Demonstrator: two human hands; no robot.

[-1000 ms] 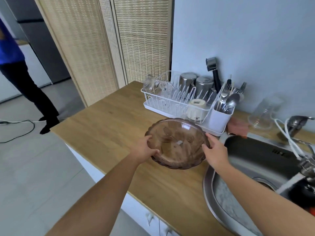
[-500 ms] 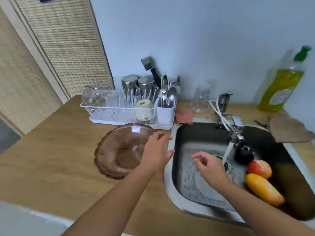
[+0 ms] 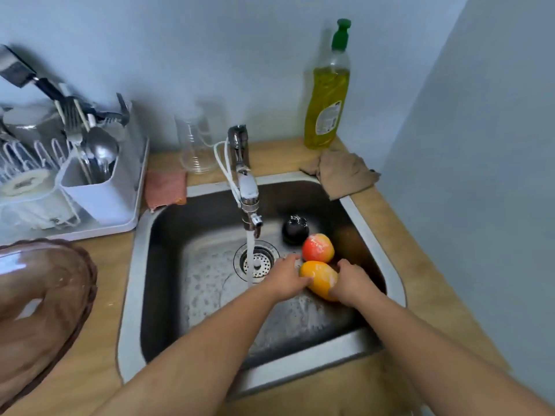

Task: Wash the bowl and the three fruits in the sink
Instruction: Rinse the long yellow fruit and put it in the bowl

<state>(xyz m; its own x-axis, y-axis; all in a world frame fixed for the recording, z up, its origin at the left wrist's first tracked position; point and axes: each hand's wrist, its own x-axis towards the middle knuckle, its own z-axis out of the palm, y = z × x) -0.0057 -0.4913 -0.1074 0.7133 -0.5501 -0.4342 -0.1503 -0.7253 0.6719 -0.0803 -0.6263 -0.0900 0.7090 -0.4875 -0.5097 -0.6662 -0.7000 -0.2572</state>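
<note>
Fruit washing is the step in hand. We find both hands down in the steel sink (image 3: 132, 295): the left hand (image 3: 285, 277) and right hand (image 3: 350, 283) each have their grip closed on the mango (image 3: 319, 277), one at either end, just right of the stream (image 3: 250, 256) running from the tap (image 3: 247, 190). The mango is oblong, smooth, yellow-orange and wet. Just behind it lies a round red fruit (image 3: 317, 248), and beyond that a small dark fruit (image 3: 295, 229) with glossy skin. The bowl (image 3: 42, 295), brown, translucent and scalloped at the rim, sits on the wooden counter (image 3: 90, 370) left of the sink. We judge the next move calls for shifting the mango left under the stream and turning it. Wet skin may slip.
</note>
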